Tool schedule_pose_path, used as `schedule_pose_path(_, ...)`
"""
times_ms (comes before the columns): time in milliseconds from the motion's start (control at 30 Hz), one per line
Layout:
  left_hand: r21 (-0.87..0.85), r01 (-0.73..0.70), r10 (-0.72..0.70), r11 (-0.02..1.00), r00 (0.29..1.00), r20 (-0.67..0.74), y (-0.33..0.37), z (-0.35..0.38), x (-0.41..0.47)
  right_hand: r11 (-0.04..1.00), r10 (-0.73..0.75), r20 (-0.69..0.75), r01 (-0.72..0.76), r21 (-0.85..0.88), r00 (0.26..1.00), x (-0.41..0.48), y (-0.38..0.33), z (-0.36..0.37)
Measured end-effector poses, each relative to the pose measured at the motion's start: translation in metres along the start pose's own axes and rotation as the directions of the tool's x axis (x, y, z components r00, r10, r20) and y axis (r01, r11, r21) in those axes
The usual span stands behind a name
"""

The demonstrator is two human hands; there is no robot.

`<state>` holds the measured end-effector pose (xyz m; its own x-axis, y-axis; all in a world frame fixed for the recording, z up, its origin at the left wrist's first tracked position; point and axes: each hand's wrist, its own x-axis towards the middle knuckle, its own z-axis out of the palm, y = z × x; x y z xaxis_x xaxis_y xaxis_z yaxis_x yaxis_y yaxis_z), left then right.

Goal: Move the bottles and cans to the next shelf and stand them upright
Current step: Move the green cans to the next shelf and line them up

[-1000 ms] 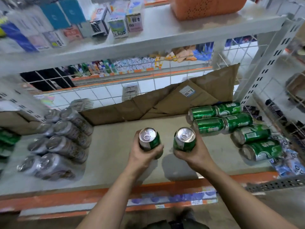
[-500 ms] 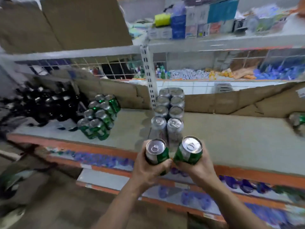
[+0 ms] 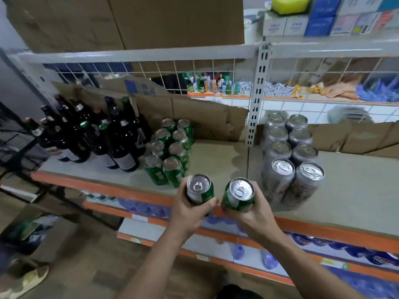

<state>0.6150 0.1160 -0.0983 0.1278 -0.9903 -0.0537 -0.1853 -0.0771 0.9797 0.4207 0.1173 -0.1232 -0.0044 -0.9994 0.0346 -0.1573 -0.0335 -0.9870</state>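
My left hand (image 3: pixel 190 214) grips a green can (image 3: pixel 199 189), held upright over the front edge of the left shelf (image 3: pixel 216 156). Just to its right, my right hand (image 3: pixel 252 214) holds a second green can (image 3: pixel 238 196), also upright. On the left shelf, several green cans (image 3: pixel 170 149) stand upright in two rows, directly behind the held cans. Left of them stands a group of dark bottles (image 3: pixel 92 134). Several silver cans (image 3: pixel 289 156) stand in two rows on the right shelf (image 3: pixel 356 190), past the white post (image 3: pixel 257 98).
Cardboard sheets (image 3: pixel 205 119) line the back of both shelves, with a wire grid behind. Large cardboard boxes (image 3: pixel 129 20) sit on the shelf above. Lower shelves hold blue packs (image 3: pixel 367 255). A sandal (image 3: pixel 28 281) lies on the floor at lower left.
My view has swung left from the lying green cans to the neighbouring shelf. Both hands have carried their cans along and now hover in front of the standing green cans.
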Motion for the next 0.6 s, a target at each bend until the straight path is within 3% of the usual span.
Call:
schedule_pose_path(133, -0.007, 0.071, -0.070, 0.997, 0.997, 0.013, -0.009, 0.022, 0.074, 0.997, 0.075, -0.155, -0.079, -0.021, 0.985, 0.062, 0.019, 0.019)
schedule_pose_path(300, 0.002, 0.127, -0.127, 0.992, 0.991, 0.052, -0.024, 0.040, 0.140, 0.978, 0.192, -0.214, -0.206, -0.043, 0.958, 0.114, 0.043, 0.032)
schedule_pose_path(433, 0.032, 0.137, -0.140, 0.990, 0.984, 0.108, -0.038, 0.045, 0.165, 0.982, 0.179, -0.330, -0.191, -0.004, 0.927, 0.139, 0.049, 0.037)
schedule_pose_path(600, 0.052, 0.126, -0.132, 0.991, 0.979, 0.153, -0.051, 0.047, 0.169, 0.983, 0.149, -0.372, -0.178, -0.044, 0.916, 0.146, 0.059, 0.038)
